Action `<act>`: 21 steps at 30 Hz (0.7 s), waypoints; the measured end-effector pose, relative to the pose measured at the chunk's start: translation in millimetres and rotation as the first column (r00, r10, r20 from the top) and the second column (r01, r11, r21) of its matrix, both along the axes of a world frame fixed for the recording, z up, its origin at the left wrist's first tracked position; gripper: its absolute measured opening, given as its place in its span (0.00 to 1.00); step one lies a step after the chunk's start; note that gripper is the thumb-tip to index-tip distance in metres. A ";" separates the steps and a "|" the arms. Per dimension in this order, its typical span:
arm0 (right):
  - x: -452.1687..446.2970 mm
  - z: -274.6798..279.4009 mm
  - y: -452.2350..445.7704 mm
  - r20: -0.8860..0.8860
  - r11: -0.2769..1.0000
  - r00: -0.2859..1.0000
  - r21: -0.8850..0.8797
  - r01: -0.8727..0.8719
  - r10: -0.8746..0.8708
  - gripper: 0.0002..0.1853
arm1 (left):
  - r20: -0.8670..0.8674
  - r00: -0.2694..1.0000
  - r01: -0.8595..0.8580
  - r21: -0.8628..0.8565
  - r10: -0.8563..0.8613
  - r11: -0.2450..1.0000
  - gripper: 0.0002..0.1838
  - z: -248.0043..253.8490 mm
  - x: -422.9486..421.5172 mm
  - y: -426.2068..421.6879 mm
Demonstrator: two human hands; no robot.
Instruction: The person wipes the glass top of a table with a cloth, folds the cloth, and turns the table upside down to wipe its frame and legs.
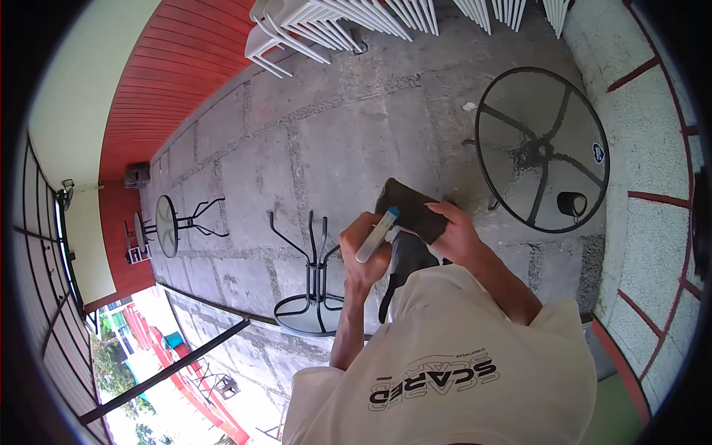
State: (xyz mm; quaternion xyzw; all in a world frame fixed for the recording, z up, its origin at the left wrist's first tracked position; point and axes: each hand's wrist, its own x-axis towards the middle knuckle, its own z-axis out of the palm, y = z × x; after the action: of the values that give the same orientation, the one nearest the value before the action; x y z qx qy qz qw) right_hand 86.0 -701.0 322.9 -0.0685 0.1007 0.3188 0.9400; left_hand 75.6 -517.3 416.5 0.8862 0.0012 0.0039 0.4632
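Note:
Near the middle of the head view, my left hand is closed around a short whitish tool with a blue tip. The blue end lies over the left part of a dark, flat, roughly rectangular piece. My right hand grips that piece at its right edge, with the thumb on its upper face. Both hands are close together in front of the white shirt. Whether the fingers of my left hand also touch the dark piece is hard to tell.
A round glass table with a dark cup stands at the right. Stacked white chairs line the top. An overturned table is left of my hands; another tipped table lies farther left on the concrete floor.

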 end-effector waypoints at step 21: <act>-9.5 17.0 -23.1 -0.094 0.984 0.981 -0.060 0.166 -0.171 0.25 | -0.030 0.988 0.152 0.041 -0.151 0.988 0.15 -22.3 19.6 -21.3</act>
State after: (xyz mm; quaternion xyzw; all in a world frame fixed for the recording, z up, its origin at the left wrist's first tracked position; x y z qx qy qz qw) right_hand 76.5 -724.0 339.9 -0.0681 0.1605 0.2383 0.9554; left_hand 95.2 -538.6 394.2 0.8935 -0.0599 -0.0429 0.4430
